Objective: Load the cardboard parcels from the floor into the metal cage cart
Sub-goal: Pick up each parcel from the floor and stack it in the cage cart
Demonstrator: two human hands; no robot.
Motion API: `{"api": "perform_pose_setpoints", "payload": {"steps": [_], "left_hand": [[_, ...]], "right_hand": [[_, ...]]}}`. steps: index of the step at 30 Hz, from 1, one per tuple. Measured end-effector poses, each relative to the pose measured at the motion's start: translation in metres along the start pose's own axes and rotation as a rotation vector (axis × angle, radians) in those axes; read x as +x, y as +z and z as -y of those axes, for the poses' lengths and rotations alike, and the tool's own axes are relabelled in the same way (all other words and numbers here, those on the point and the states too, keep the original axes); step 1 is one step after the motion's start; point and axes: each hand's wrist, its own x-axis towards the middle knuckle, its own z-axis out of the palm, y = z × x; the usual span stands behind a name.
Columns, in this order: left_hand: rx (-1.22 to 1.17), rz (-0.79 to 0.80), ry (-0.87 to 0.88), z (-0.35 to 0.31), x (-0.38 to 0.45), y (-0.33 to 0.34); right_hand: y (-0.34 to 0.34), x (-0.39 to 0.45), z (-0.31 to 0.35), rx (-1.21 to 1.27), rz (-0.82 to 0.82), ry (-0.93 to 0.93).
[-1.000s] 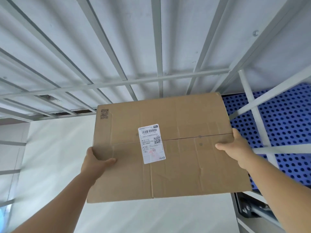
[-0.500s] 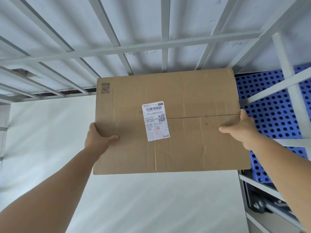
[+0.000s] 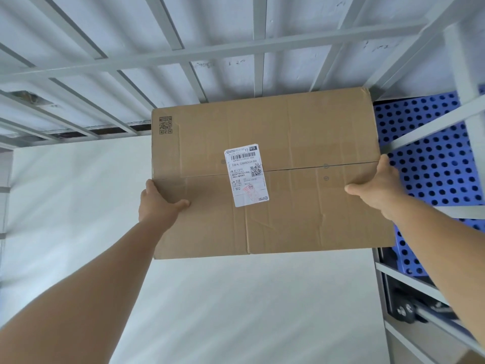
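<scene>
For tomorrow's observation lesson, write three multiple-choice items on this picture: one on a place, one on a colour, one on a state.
1. Where is the white label on the box?
A. Near the middle of its top face
B. At its right edge
C. On the cage bars

2. What colour is the perforated panel to the right of the box?
A. Red
B. Blue
C. Green

3. How is the box held?
A. By the left hand alone
B. It lies on the floor untouched
C. By both hands, one at each side edge

Answers:
1 A, since the label straddles the flap seam near the centre.
2 B, since the holed panel behind the grey bars is blue.
3 C, since the left hand and the right hand each have a grip on an edge, thumbs on top.
</scene>
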Motion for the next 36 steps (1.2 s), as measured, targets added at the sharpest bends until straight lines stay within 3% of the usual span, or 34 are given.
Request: {"api": "perform_pose_setpoints", "payload": {"steps": [6,14,23,36], "left_hand": [[0.275,0.047,0.171,-0.019,-0.043,-0.009],[0.352,0.163,0.41,-0.063,-0.156,-0.056],[0.436,0.016,0.664,-0.084,-0.281,-0.142],[0.436,0.029,0.998,-0.033,-0.443,-0.21]], "right_hand": [[-0.005,-0.043,0.004,-0.033,0.002,-0.103],[-0.04,-0.148,0.024,-0.153,0.13,-0.316],[-0.101,-0.292,0.047,-0.43,0.023,-0.605],[-0.154,-0.512,-0.019,-0.371,-0.187,-0.511]]}}
